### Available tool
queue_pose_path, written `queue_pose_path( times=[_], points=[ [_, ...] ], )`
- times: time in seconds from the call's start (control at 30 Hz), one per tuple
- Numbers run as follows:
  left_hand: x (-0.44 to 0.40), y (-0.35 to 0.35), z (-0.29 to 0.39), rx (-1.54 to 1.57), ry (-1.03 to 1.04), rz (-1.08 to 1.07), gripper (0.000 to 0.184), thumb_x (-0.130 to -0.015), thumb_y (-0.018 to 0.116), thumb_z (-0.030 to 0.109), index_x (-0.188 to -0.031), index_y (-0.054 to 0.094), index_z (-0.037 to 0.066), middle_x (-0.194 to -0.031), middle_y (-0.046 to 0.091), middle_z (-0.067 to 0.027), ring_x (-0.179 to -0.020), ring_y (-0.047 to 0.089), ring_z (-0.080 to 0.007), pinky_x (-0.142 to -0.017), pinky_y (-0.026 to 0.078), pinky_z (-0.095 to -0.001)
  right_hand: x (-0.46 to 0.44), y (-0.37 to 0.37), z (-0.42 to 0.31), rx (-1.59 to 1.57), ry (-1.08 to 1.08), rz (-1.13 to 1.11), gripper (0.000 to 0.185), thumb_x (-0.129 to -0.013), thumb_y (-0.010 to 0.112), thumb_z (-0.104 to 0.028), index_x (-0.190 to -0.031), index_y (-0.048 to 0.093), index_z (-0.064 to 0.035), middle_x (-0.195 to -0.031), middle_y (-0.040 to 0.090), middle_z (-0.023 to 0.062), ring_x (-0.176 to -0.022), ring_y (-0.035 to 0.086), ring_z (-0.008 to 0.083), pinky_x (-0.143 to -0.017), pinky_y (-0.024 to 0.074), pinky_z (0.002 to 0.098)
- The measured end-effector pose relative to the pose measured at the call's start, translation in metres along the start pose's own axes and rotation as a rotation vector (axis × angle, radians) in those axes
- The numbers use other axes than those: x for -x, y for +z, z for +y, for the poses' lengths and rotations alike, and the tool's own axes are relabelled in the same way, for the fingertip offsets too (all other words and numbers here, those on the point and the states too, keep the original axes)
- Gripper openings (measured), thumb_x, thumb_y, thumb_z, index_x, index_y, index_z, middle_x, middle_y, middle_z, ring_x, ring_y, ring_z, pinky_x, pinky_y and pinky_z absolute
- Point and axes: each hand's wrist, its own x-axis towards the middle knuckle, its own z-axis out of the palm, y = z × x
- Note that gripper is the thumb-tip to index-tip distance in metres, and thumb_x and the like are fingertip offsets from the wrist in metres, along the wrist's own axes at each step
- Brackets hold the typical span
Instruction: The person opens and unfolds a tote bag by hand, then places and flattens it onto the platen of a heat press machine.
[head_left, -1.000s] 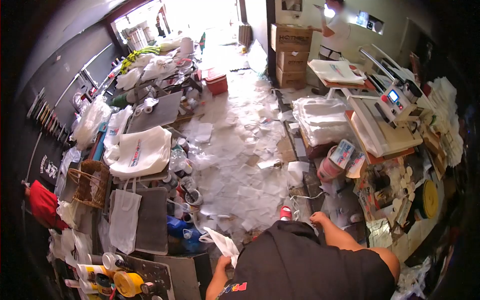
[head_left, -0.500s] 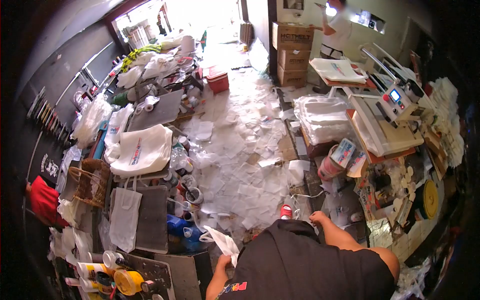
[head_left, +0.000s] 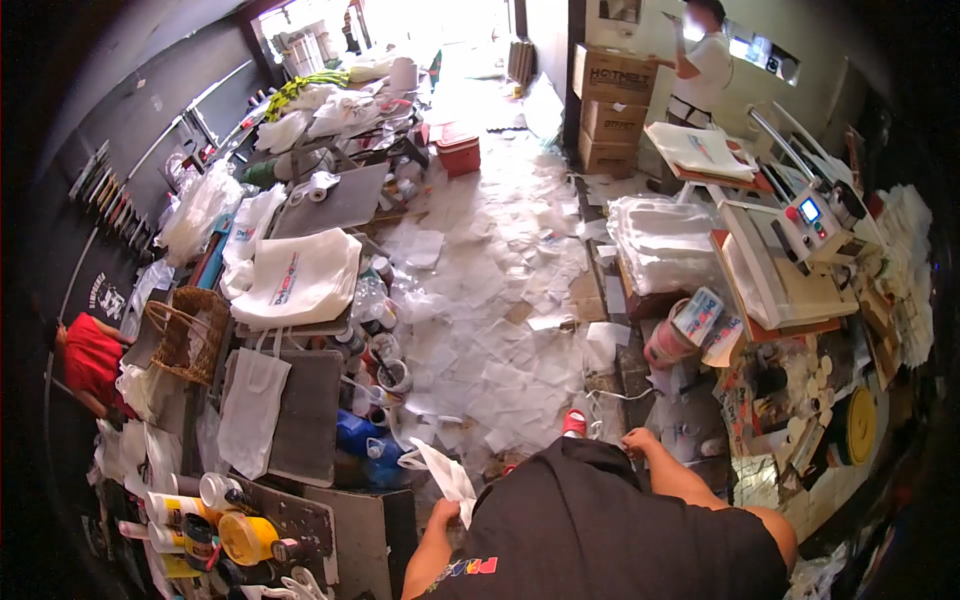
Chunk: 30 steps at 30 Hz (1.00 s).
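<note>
Low in the view, my left hand (head_left: 444, 512) is closed on a white bag (head_left: 445, 472) whose handle loops out to the left. The bag hangs beside my dark shirt, which hides part of it. My right hand (head_left: 638, 440) is near my right knee, at the edge of the dark cloth; its fingers look curled, but what they hold, if anything, is too small to tell. A white bag (head_left: 252, 412) lies on a dark board (head_left: 303, 420) to the left. Behind it is a stack of printed white bags (head_left: 296, 278).
Paper sheets (head_left: 500, 350) cover the floor. At the right stand a heat press (head_left: 790, 270), stacked bags (head_left: 660, 240) and a pink bucket (head_left: 668, 343). Paint tubs (head_left: 247, 538) sit lower left. A person (head_left: 705, 70) stands by cardboard boxes (head_left: 612, 120); someone in red (head_left: 92, 365) is far left.
The view has turned a little to the left, so the room's contents appear shifted right. My left hand still holds the white bag. More of the person in red shows.
</note>
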Motion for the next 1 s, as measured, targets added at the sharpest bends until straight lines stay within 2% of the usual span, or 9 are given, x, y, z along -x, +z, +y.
queue_pose_path(
  times=[0.13,0.2,0.33,0.43,0.6,0.8,0.87,0.93,1.0],
  points=[
    [0.003,0.0,0.001,0.026,-0.015,0.022,0.055,-0.084,0.059,0.042,-0.104,0.063,-0.009,-0.114,0.059,-0.0303,-0.111,0.057,-0.0395,-0.091,0.047,-0.042,0.004,0.0,-0.001,-0.012,-0.029,0.022,0.019,-0.077,0.059,-0.021,-0.08,0.067,-0.0042,-0.071,0.065,0.0089,-0.055,0.063,0.0227,-0.046,0.0476,0.0366],
    [-0.01,0.007,-0.007,0.017,-0.005,0.046,0.053,-0.083,0.06,0.04,-0.103,0.064,-0.009,-0.111,0.06,-0.03,-0.108,0.059,-0.0392,-0.088,0.048,-0.0425,0.007,0.002,-0.004,-0.08,-0.05,-0.009,0.01,-0.085,0.056,-0.01,-0.08,0.058,-0.0022,-0.06,0.052,0.0084,-0.048,0.046,0.0203,-0.043,0.035,0.0377],
    [-0.02,0.013,-0.012,-0.011,0.009,0.079,0.052,-0.081,0.062,0.038,-0.102,0.064,-0.009,-0.109,0.061,-0.0296,-0.106,0.061,-0.0385,-0.087,0.049,-0.0425,0.01,0.002,-0.009,-0.081,0.014,-0.012,0.008,-0.084,0.056,-0.009,-0.081,0.058,-0.0026,-0.059,0.05,0.0073,-0.048,0.046,0.0203,-0.043,0.0331,0.0367],
    [-0.012,0.009,-0.009,0.044,-0.012,0.059,0.052,-0.082,0.061,0.038,-0.102,0.064,-0.009,-0.11,0.061,-0.0297,-0.109,0.059,-0.0378,-0.09,0.048,-0.0422,0.023,-0.001,-0.019,-0.091,0.035,-0.064,0.007,-0.083,0.058,-0.01,-0.081,0.06,-0.003,-0.062,0.054,0.0081,-0.051,0.05,0.0202,-0.043,0.0379,0.0366],
    [-0.01,0.007,-0.008,0.021,-0.003,0.045,0.053,-0.082,0.059,0.038,-0.105,0.063,-0.009,-0.113,0.06,-0.0298,-0.109,0.059,-0.0377,-0.091,0.047,-0.0418,0.053,0.003,-0.036,0.018,-0.006,0.052,0.013,-0.08,0.062,-0.014,-0.086,0.066,-0.0028,-0.071,0.064,0.0098,-0.055,0.058,0.019,-0.048,0.0491,0.0373],
    [0.045,-0.023,0.029,0.132,-0.068,-0.033,0.058,-0.082,0.058,0.041,-0.11,0.062,-0.01,-0.118,0.057,-0.0303,-0.114,0.057,-0.038,-0.094,0.045,-0.0411,0.072,0.004,-0.05,0.079,0.011,0.055,0.018,-0.08,0.061,-0.015,-0.09,0.067,-0.0016,-0.072,0.065,0.0092,-0.052,0.058,0.0197,-0.047,0.0491,0.0369],
    [0.036,-0.018,0.024,0.178,-0.073,-0.041,0.059,-0.082,0.058,0.042,-0.11,0.061,-0.01,-0.119,0.057,-0.0302,-0.114,0.057,-0.0381,-0.095,0.045,-0.0413,0.067,0.004,-0.048,0.084,0.007,0.046,0.019,-0.08,0.061,-0.016,-0.091,0.067,-0.0015,-0.072,0.065,0.0094,-0.053,0.058,0.02,-0.048,0.0494,0.0372],
    [-0.003,0.001,0.0,-0.02,-0.015,0.019,0.059,-0.082,0.058,0.042,-0.11,0.061,-0.009,-0.12,0.056,-0.0299,-0.114,0.056,-0.0382,-0.095,0.045,-0.0414,0.065,0.004,-0.049,0.089,0.002,0.038,0.02,-0.08,0.061,-0.016,-0.092,0.066,-0.0013,-0.073,0.065,0.0095,-0.055,0.059,0.0203,-0.048,0.0497,0.0375],
    [-0.004,0.002,0.0,-0.008,-0.025,0.013,0.06,-0.082,0.059,0.043,-0.11,0.061,-0.009,-0.119,0.057,-0.0298,-0.114,0.056,-0.0382,-0.095,0.045,-0.0414,0.065,0.005,-0.052,0.078,0.018,0.04,0.022,-0.08,0.061,-0.017,-0.095,0.065,-0.001,-0.075,0.066,0.0099,-0.056,0.059,0.021,-0.05,0.05,0.0387]
  ],
)
